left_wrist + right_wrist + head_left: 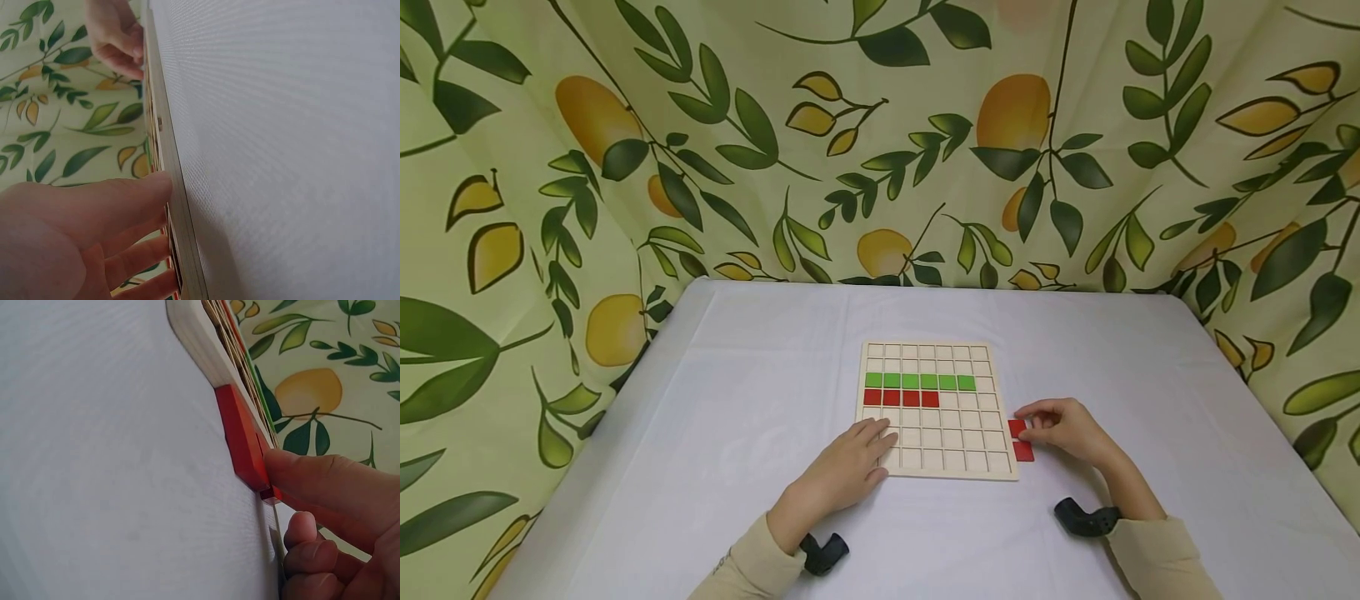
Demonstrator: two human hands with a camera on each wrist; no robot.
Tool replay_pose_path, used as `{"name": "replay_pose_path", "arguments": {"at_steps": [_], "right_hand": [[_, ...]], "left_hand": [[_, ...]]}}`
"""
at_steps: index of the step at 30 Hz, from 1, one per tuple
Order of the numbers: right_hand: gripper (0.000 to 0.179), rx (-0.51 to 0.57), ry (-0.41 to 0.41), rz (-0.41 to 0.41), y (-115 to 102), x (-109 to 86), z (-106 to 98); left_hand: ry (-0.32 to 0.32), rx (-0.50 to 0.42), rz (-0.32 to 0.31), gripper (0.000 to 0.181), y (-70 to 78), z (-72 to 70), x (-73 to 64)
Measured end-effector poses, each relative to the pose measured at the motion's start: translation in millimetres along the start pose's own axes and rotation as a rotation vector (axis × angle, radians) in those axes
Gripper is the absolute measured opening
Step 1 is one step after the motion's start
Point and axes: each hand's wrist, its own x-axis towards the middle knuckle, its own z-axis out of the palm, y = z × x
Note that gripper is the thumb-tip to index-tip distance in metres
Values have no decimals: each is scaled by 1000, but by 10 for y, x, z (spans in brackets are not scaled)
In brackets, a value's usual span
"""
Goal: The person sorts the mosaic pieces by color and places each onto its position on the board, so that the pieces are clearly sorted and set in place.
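A pale wooden grid board (937, 437) lies flat on the table. Its third row from the far side carries several green tiles (921, 382), and the row below it several red tiles (901, 398). My left hand (838, 468) rests on the board's near left corner, fingers extended over the squares and thumb at the near edge. Beside the board's right edge lie two red tiles. The thumb and index finger of my right hand (1067, 429) pinch the farther red tile (1016, 427). The nearer red tile (240, 440) lies flat just below the thumb.
A white cloth (760, 375) covers the table under the board. Behind and on both sides hangs a curtain (925, 192) printed with leaves and fruit. Each wrist wears a black device, one by the left sleeve (752, 554) and one by the right sleeve (1157, 546).
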Motion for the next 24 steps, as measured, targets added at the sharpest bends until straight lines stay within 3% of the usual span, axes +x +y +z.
{"name": "replay_pose_path", "arguments": {"at_steps": [24], "right_hand": [[30,-18,0,33,16,-5,-13]], "left_hand": [[0,-12,-3,46,8,-1,-4]]}}
